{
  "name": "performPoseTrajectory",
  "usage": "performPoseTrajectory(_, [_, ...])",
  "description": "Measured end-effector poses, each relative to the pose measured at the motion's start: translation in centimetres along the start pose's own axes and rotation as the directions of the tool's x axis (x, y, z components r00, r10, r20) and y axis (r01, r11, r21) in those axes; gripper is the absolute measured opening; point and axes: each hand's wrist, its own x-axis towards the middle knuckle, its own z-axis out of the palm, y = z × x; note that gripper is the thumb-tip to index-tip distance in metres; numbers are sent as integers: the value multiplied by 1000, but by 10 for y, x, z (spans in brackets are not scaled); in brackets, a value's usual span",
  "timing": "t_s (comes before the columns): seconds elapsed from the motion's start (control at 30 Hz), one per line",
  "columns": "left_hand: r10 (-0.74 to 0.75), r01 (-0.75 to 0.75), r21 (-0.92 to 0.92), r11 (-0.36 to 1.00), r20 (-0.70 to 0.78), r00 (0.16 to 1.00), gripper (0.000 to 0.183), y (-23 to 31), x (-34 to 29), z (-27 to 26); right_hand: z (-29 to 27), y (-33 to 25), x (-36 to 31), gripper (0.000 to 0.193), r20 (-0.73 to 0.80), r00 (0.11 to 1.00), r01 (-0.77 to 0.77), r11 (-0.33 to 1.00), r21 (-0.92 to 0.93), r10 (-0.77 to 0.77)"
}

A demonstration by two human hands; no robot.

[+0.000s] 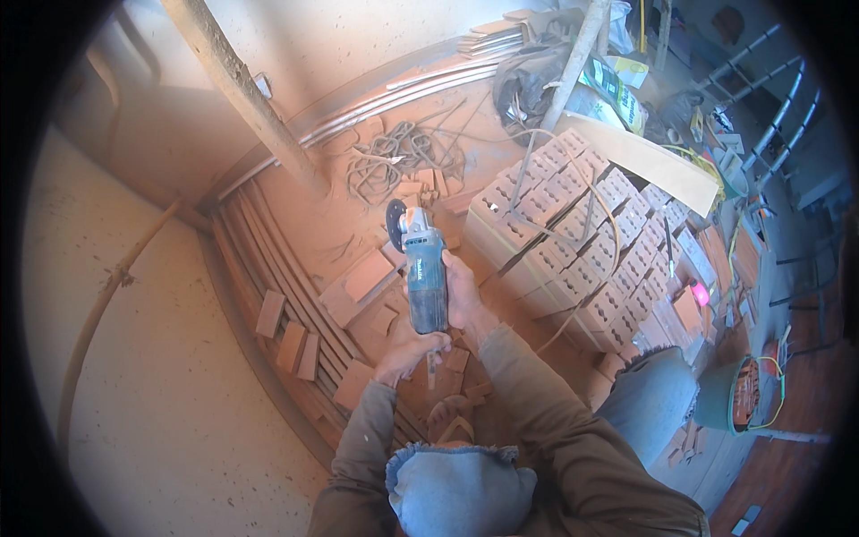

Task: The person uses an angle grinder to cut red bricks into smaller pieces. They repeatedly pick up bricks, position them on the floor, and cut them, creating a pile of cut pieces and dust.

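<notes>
A teal and black angle grinder [427,282] is held up in front of me, its silver head pointing away and its dark disc [394,225] on the left side. My right hand [462,294] is wrapped round the right side of its body. Lower down, my left hand [410,354] closes round the rear end near the cord. Beneath and left of the grinder, flat terracotta tile pieces [369,276] lie on the dusty floor. Whether the disc is spinning, I cannot tell.
Stacked hollow bricks [573,237] stand at right, with a cord across them. A tangled rope or cable [394,161] lies ahead. Wooden poles [242,89] lean by the wall; long strips [277,242] run along its foot. A green bucket [718,398] holds brick pieces.
</notes>
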Motion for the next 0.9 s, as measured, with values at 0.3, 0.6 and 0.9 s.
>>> performPoseTrajectory(0.3, [9, -8, -18, 1000, 66, 998, 34, 2, 1, 5, -3, 7, 0, 68, -68, 996, 45, 997, -58, -49])
performPoseTrajectory(0.6, [51, -51, -59, 997, 9, 999, 27, 8, 0, 23, 3, -4, -7, 69, -107, 994, -8, 988, -154, -8])
performPoseTrajectory(0.9, [205, -27, 497, 867, -306, 930, 49, -65, 46, 20, 5, -6, -3, 32, -186, 921, 34, 548, -836, -341])
